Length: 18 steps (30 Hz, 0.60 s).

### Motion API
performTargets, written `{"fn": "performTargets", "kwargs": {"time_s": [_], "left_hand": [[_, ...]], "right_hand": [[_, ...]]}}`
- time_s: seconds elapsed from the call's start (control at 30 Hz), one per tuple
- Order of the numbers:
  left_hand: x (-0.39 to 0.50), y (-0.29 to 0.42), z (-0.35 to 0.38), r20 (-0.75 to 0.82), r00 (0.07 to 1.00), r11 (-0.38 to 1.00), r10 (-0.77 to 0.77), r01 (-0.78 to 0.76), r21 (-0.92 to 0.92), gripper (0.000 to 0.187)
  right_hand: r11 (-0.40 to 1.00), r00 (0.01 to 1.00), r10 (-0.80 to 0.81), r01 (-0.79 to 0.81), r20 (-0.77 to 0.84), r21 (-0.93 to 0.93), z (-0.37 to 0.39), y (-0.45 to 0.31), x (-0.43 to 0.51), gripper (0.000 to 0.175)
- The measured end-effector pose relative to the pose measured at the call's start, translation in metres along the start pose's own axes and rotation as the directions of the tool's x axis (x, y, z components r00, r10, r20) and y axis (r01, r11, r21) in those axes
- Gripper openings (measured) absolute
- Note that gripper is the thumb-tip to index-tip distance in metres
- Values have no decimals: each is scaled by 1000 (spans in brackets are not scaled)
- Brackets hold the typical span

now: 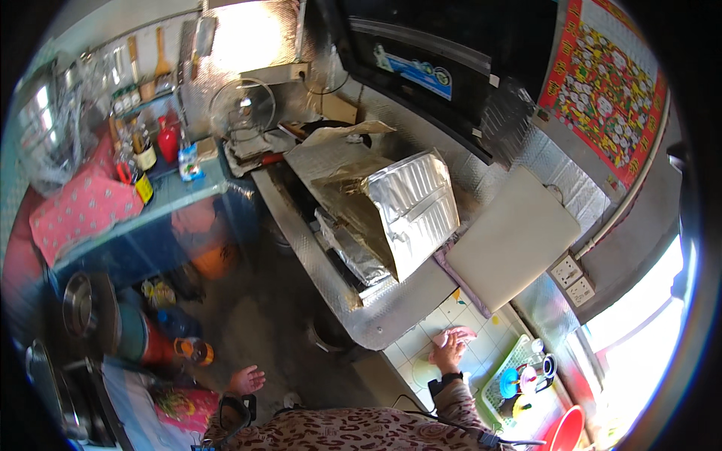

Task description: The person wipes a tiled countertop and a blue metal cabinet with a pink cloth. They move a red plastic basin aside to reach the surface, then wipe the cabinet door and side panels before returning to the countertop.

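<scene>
My right hand (pixel 448 352) grips a pink cloth (pixel 463 335) on the white-tiled counter (pixel 403 344) at the lower right. Beside the wrist is a pale green round item (pixel 424 371), partly covered. My left hand (pixel 246 379) hangs over the floor at the lower middle, fingers apart and nothing in it. A black strap circles each wrist. Past the right hand, a green plastic basket (pixel 492 379) holds cups and lids. A large cutting board (pixel 513 239) leans against the wall above the tiles.
A metal-topped stove counter (pixel 389 315) carries foil splash guards (pixel 414 208). Bottles (pixel 167 140) stand on the blue-green cabinet (pixel 208 183) at the left. A red bowl (pixel 566 429) sits at the lower right. Near my left side lies an orange-capped bottle (pixel 194 350).
</scene>
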<state>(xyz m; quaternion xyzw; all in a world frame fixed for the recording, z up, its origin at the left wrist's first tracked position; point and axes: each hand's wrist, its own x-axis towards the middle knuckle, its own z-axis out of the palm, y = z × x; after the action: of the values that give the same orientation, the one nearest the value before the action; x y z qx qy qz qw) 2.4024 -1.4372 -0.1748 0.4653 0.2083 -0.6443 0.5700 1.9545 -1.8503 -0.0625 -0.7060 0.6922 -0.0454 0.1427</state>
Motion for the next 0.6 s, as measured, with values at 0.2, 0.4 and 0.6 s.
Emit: {"fn": "performTargets", "kwargs": {"time_s": [0.2,0.4,0.6], "left_hand": [[14,41,-24,-34,991,988,-130,127,-85,35],[2,57,-18,409,910,873,-75,-139,468,37],[22,70,48,-79,965,784,-252,251,568,37]], "right_hand": [[984,957,-178,165,-228,-73,13,25,66,72],[996,960,71,-54,-271,68,-22,25,124,68],[989,969,127,-109,-209,95,-41,26,146,61]]}}
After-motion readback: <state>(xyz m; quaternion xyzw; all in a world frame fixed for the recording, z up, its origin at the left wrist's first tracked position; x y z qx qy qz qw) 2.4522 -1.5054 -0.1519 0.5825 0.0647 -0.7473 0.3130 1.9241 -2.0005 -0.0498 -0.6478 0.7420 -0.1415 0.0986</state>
